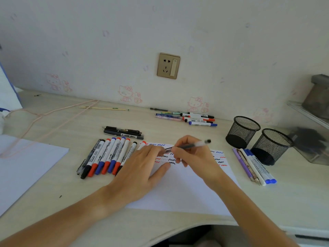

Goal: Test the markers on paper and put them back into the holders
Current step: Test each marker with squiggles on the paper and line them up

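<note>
- Two black mesh holders on the right of the tabletop (53, 122): left holder (242, 132) and right holder (271, 146) stand upright, just beside each other; no markers show inside either.
- Far left: loose white sheet (26, 164) at the tabletop edge, pink cord (53, 111) trailing behind it.
- Row of markers (106, 157) with red, blue and black caps lies side by side, left of the test paper (178, 189); black pens (123, 131) lie behind the row.
- Left hand (140, 173) rests flat on the paper's left part, fingers straight, covering the end of the marker row.
- Right hand (194, 155) has its fingers pinched round a clear-barrelled pen (191, 145), tip down over the red, blue and black squiggles.
- More markers (197, 119) lie near the wall behind the paper.
- Purple and blue-capped pens (254, 166) lie between the paper and the holders.
- Wall socket (168, 65) above.
</note>
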